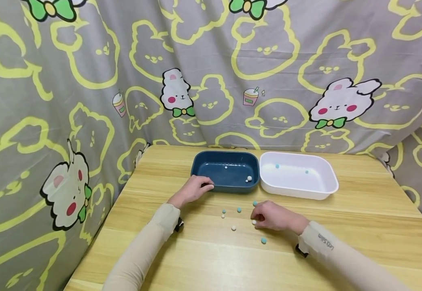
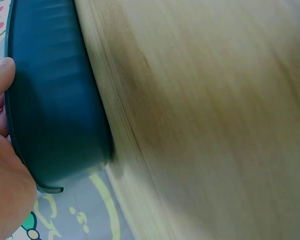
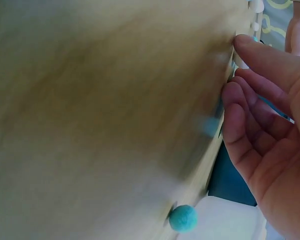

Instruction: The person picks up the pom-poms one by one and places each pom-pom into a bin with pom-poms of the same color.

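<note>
Head view: a white ball [image 1: 254,222] is found at the fingers of the right hand [image 1: 275,216], well in from the far edge of the bench [image 1: 196,254]; picking-up is judged in hand.

Left wrist view: the blue tray [image 2: 57,100] is gripped at its rim by the left hand [image 2: 7,185].

Right wrist view: thumb and forefinger are curled about the ball, firmness unverifiable; a secure pinch is judged necessary before lifting.

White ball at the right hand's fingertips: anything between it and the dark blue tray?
Yes: a blue ball by the right hand and another blue ball farther left, then the near wall of the dark blue tray. Lifting would probably clear all three.
</note>
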`<state>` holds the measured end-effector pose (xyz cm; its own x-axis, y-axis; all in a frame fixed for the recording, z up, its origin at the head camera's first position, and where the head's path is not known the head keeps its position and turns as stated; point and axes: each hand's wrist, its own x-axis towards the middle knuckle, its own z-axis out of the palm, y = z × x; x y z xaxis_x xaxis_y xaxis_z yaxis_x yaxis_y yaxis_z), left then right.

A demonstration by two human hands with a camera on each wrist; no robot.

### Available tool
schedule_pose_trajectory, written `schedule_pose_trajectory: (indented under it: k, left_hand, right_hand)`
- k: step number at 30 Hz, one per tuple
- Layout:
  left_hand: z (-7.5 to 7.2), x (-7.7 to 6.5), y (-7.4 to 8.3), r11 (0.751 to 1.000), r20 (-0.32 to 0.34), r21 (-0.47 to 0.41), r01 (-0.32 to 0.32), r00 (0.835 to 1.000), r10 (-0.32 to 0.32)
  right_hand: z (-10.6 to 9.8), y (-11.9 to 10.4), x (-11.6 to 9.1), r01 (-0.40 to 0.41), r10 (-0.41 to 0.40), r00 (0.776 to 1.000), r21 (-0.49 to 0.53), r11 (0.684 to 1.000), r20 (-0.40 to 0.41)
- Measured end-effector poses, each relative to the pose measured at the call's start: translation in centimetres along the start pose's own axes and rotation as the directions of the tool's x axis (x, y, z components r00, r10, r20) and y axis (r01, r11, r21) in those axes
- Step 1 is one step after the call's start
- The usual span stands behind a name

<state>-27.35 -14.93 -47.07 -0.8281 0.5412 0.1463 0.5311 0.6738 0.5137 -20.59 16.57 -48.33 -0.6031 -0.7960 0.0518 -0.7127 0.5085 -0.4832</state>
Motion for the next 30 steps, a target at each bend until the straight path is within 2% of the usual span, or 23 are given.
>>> schedule_pose_trajectory:
  k: [10, 30]
  left_hand:
    - [0.01, 0.03, 0.08, 1.0, 0.007, 0.006, 0.005, 1.0, -0.005]
    - [-0.14, -0.01, 0.22, 1.0, 0.001, 0.018, 0.005, 1.0, -0.005]
  right_hand:
    - [0.16, -0.05, 0.21, 0.023, -0.023, 1.0, -0.021, 1.0, 0.011]
    - [-0.25, -0.46, 0.12, -0.015, 0.015, 1.0, -0.004, 1.0, -0.004]
